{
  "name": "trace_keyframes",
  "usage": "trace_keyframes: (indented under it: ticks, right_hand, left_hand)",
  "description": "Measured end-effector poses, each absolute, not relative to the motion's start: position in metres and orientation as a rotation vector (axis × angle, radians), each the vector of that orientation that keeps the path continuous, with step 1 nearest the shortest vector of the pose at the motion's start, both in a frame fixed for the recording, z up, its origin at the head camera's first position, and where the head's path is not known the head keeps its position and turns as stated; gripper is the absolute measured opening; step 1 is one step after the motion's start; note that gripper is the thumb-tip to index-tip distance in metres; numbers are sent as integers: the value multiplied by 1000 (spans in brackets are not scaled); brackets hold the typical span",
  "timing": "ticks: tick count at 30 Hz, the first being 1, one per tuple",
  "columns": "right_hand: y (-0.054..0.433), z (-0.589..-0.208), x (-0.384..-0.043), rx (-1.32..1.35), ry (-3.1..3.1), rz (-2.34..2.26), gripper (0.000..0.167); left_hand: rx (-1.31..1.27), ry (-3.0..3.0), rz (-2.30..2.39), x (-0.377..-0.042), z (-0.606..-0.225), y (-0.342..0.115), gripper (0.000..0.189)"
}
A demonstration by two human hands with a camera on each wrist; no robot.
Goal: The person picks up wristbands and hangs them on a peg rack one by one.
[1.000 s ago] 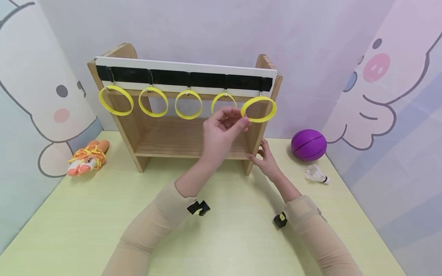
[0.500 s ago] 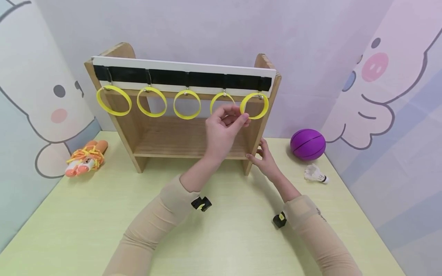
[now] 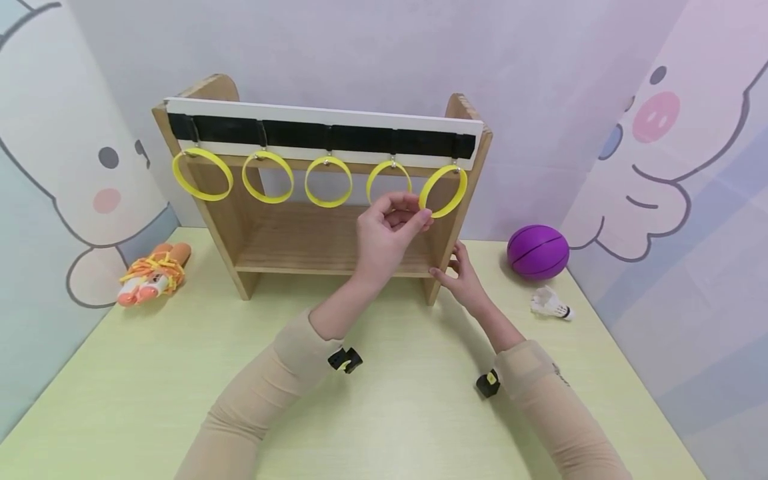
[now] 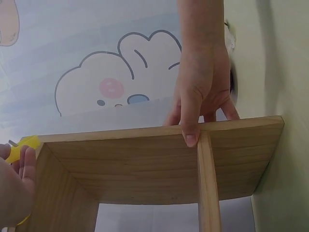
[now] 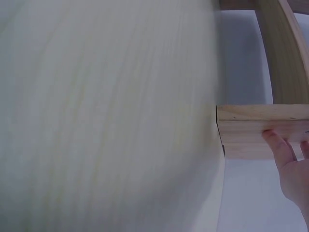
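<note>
In the head view, my left hand pinches the left edge of a yellow ring between thumb and fingers. This ring hangs at the right end of a row, under a small metal hook on a black strip. The left wrist view has my left hand at its left border, with part of the yellow ring showing. My right hand grips the right side panel of a wooden shelf, thumb at the front edge. Its fingers lie along the panel's outer side.
Several other yellow rings hang left of the held one, including one in the middle. A purple ball and a shuttlecock lie on the right of the table. A yarn-haired toy lies at left.
The held ring shifted left and turned more face-on, then dipped slightly and tilted as the left hand lowered a little. The right hand keeps its place on the shelf panel.
</note>
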State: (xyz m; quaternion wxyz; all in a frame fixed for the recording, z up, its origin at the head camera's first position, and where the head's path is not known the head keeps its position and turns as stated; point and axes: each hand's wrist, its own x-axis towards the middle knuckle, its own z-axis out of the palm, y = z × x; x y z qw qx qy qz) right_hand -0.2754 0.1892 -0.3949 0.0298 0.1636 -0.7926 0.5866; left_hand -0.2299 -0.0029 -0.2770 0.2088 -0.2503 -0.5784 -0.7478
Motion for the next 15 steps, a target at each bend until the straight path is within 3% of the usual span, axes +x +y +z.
trace_keyframes:
  ticks: [15]
  right_hand:
    - [202,-374,-266,585,-2571,1608,75]
  left_hand:
    - [-738,-1686,-2065,-210,-276,-21,26]
